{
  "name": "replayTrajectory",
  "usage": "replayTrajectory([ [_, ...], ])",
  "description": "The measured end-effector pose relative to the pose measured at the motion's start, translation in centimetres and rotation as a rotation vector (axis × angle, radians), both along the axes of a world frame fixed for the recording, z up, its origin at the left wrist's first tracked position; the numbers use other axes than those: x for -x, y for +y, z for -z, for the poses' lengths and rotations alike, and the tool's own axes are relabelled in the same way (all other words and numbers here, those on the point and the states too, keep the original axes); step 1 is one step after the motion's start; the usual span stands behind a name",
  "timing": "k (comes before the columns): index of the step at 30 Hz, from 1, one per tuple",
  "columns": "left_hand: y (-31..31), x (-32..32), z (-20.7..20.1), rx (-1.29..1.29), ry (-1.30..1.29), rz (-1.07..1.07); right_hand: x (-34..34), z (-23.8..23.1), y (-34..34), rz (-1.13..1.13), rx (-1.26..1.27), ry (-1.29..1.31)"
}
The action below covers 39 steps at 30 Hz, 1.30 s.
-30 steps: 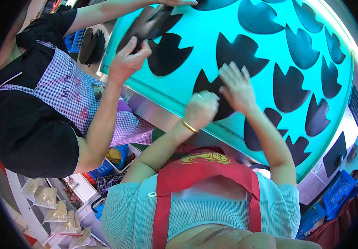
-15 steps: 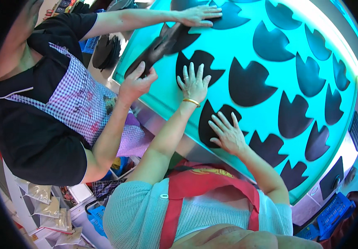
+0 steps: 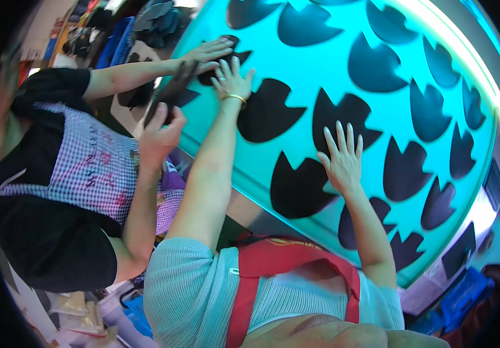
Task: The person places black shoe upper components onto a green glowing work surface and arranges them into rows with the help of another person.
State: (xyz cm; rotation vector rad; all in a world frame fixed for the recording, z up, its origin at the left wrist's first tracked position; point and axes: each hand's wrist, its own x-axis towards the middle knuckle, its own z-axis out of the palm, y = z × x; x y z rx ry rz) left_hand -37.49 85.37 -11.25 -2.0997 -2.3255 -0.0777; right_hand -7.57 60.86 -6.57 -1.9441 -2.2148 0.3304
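Note:
Flat dark notched cutouts, perhaps leather, lie spread over a glowing turquoise tabletop (image 3: pixel 313 81). My left hand (image 3: pixel 232 82) reaches far out, fingers stretched, at the lower edge of a dark cutout (image 3: pixel 233 43) beside the co-worker's hand. My right hand (image 3: pixel 343 162) lies flat with fingers spread, fingertips on the lower part of another dark cutout (image 3: pixel 345 116). Between my arms rest two more, an upper cutout (image 3: pixel 270 110) and a nearer cutout (image 3: pixel 300 188). Neither of my hands grips anything.
A co-worker in a checked apron (image 3: pixel 90 162) stands at left, one hand (image 3: pixel 206 55) on the same far cutout, the other hand (image 3: pixel 161 133) holding dark pieces (image 3: pixel 174 87), blurred. A stack of dark pieces (image 3: pixel 156 22) and blue crates (image 3: pixel 467 293) stand around the table.
My left hand has moved up and left to a farther cutout. My right hand has moved up from the nearer cutout to the one beyond. The co-worker's hands have shifted left.

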Motion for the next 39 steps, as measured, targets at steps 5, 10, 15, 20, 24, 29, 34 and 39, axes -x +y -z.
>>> replayTrajectory([
  [5,-6.1,-0.7,-1.0,-0.131,-0.067,0.364,-0.5,2.1,1.5,0.020,-0.014,-0.005],
  [10,-13.5,-3.1,-0.5,0.024,-0.017,0.653,-0.3,1.8,1.0,0.034,-0.001,-0.048],
  [15,-8.9,-4.7,0.7,-0.003,0.020,0.597,0.7,2.1,-0.5,0.053,0.017,-0.062],
  [20,-6.0,-6.6,0.8,0.049,0.061,0.619,0.1,2.0,-0.3,0.066,0.002,-0.063],
  [24,-6.2,-6.6,1.3,-0.032,0.093,0.617,-0.7,2.9,-0.1,0.052,-0.011,-0.006],
  [29,-15.2,-10.3,-3.0,-0.165,-0.221,0.723,-2.8,4.2,-0.4,0.075,-0.031,0.021],
  [34,-30.2,-11.3,-5.6,0.372,-0.247,1.003,-3.1,3.7,0.0,0.042,-0.065,-0.019],
  [39,-32.3,-11.3,-3.1,0.368,-0.083,1.036,-3.3,4.1,-0.7,0.055,-0.090,0.023],
])
